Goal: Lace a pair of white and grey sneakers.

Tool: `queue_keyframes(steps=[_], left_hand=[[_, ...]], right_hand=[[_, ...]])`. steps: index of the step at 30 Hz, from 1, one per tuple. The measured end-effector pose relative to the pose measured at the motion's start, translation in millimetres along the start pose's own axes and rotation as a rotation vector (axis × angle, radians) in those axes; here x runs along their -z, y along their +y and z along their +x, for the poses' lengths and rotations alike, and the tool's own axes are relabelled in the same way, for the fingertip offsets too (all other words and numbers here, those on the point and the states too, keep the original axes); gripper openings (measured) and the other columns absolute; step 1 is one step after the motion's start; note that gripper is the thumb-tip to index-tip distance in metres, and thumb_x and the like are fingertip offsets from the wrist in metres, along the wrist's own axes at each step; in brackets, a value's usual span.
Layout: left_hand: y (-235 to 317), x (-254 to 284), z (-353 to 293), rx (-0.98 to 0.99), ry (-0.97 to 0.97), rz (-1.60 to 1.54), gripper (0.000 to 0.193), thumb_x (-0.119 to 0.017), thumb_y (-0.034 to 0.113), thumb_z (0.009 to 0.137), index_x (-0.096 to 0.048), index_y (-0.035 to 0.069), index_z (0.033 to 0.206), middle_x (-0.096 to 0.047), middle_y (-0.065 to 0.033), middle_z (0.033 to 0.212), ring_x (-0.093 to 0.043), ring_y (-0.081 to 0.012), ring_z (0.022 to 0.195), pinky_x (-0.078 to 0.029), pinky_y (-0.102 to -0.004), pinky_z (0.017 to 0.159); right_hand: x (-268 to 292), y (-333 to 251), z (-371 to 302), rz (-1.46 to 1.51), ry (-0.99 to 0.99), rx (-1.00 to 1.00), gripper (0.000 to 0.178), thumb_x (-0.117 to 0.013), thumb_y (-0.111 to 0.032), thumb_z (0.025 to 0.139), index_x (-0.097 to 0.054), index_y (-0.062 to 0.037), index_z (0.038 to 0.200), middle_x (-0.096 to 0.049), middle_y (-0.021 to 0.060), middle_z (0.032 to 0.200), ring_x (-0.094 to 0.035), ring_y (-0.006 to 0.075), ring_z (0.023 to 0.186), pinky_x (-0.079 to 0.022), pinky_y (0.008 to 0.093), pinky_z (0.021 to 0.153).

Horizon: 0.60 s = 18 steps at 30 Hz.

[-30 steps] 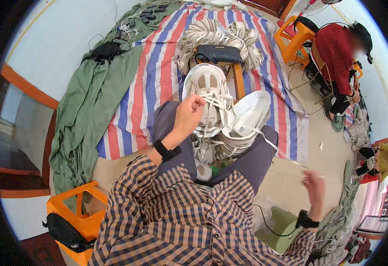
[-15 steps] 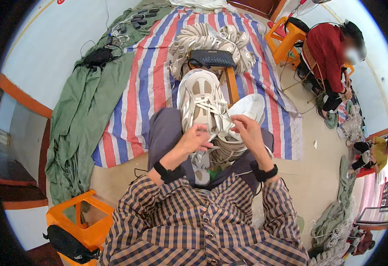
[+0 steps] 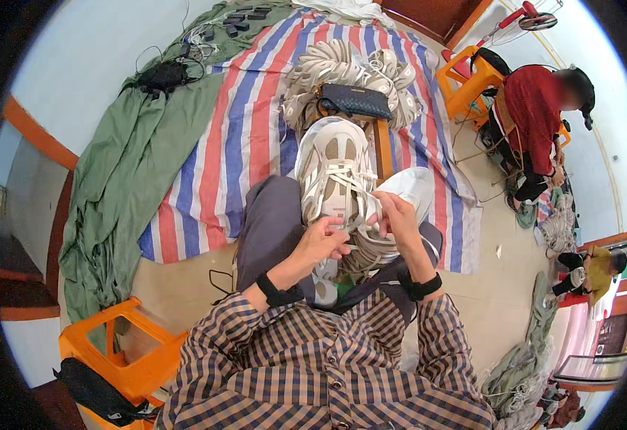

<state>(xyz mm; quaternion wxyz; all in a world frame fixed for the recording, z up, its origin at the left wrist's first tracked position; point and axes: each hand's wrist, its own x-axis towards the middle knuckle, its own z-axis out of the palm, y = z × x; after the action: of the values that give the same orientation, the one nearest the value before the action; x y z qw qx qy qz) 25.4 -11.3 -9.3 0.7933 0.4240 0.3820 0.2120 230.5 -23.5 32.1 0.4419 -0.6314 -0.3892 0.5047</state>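
Observation:
A beige and white sneaker (image 3: pixel 338 166) with pale laces stands toe-away between my knees. My right hand (image 3: pixel 401 221) is at its right side, thumb and forefinger closed on a white shoelace (image 3: pixel 368 193). Across from it, my left hand (image 3: pixel 320 242) is by the shoe's heel end, fingers bent and somewhat apart; nothing shows clearly in them. Beside my right hand lies a white, rounded shoe-like piece (image 3: pixel 412 188), partly hidden. More pale shoe parts (image 3: pixel 372 252) are bunched below my hands.
A dark woven pouch (image 3: pixel 356 102) rests on a wooden frame (image 3: pixel 383 147), before a heap of sneakers (image 3: pixel 328 64). Striped sheeting (image 3: pixel 206 179) covers the floor ahead. An orange stool (image 3: pixel 123 344) is at left with a black bag. At right a person in red (image 3: pixel 532 107) bends over.
The view has shifted slightly. My left hand has moved a little lower relative to the sneaker, while my right hand keeps close to the laces.

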Motion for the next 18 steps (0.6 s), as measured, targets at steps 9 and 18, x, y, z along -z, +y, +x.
queue_keyframes(steps=[9,18], left_hand=[[-1.5,-15.9,4.4,0.106,-0.07,-0.098,0.056,-0.056,0.025,0.091,-0.032,0.001,0.135,-0.059,-0.0116,0.111,-0.064,-0.0187,0.086,-0.052,-0.0293,0.074],[1.8,-7.2,-13.1,-0.096,-0.112,0.057,0.024,-0.046,0.023,0.096,-0.058,0.002,0.094,-0.064,-0.0078,0.088,-0.063,-0.0145,0.079,-0.051,-0.0271,0.073]], right_hand=[[-12.7,14.3,6.8,-0.388,0.048,0.043,0.023,-0.055,-0.016,0.087,-0.052,-0.0037,0.106,-0.065,0.0103,0.064,-0.053,0.0155,0.038,-0.042,0.0295,0.038],[2.6,29.5,19.7,-0.822,0.383,0.636,0.009,-0.059,-0.012,0.083,-0.058,-0.0034,0.086,-0.063,0.0144,0.071,-0.062,0.0222,0.052,-0.049,0.0358,0.054]])
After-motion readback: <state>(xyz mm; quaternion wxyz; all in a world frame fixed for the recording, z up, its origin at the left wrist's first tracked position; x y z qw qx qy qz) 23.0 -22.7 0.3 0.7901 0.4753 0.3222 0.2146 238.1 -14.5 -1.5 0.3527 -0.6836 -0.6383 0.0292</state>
